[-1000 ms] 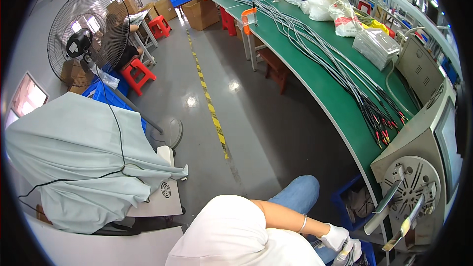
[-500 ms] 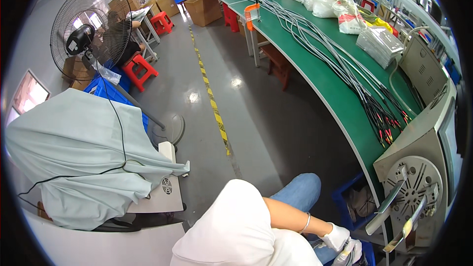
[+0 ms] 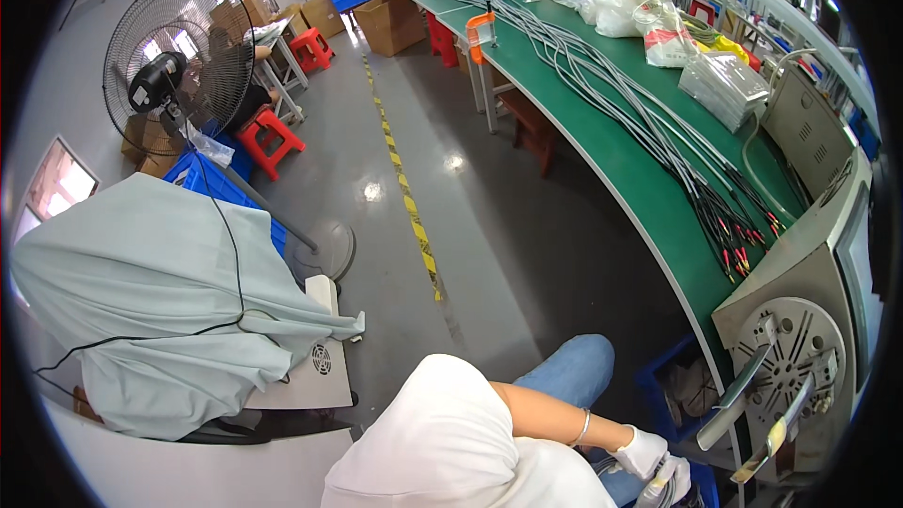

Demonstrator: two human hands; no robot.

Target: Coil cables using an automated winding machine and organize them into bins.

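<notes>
Both my hands wear white gloves and are low at the right, close together above a blue bin by my jeans-clad knee. My left hand (image 3: 642, 452) reaches in from a white sleeve, with a bracelet at the wrist, and its fingers close around a bundle of grey cable (image 3: 664, 486). Just below it, my right hand (image 3: 676, 482) is closed on the same cable bundle, partly cut by the frame's lower edge. Beside the hands stands a machine with a round slotted disc (image 3: 788, 348) carrying metal arms.
Long grey cables (image 3: 649, 122) with black and red ends lie along the green bench (image 3: 602, 146). Plastic bags and a stack of clear trays (image 3: 722, 89) sit behind them. Left are a standing fan (image 3: 174, 66) and a cloth-covered machine (image 3: 160, 292). A blue bin (image 3: 673, 386) is under the bench.
The view has shifted very slightly. Both hands stay at the cable bundle in nearly the same place, with the left forearm a little changed in angle.
</notes>
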